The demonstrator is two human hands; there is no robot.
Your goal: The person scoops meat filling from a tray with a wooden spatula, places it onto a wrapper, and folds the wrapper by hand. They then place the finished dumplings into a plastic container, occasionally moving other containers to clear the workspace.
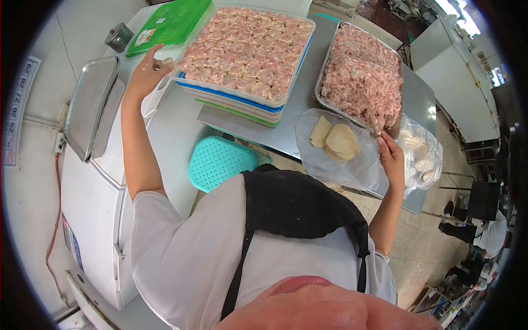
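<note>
My left hand [146, 73] is curled beside the near left corner of a clear plastic container [170, 76]. A small pale, dough-like piece [167, 62] shows at its fingertips; its exact kind is unclear. Rows of meat-filled dumplings [247, 47] fill the container. My right hand [391, 157] pinches a thin, meat-smeared utensil [378, 127] at the near edge of a metal tray [324, 100]. Ground meat filling [363, 74] is heaped in that tray. Round dumpling wrappers [342, 143] lie on a plastic sheet [316, 165] left of my right hand.
Beneath the dumplings are stacked containers [236, 104]. A green lid [170, 25] and metal can [119, 37] stand at the back left, near an upright metal tray [91, 104]. A bag of dough-coloured pieces [421, 151] lies right. A turquoise stool [220, 162] is below the metal table [258, 126].
</note>
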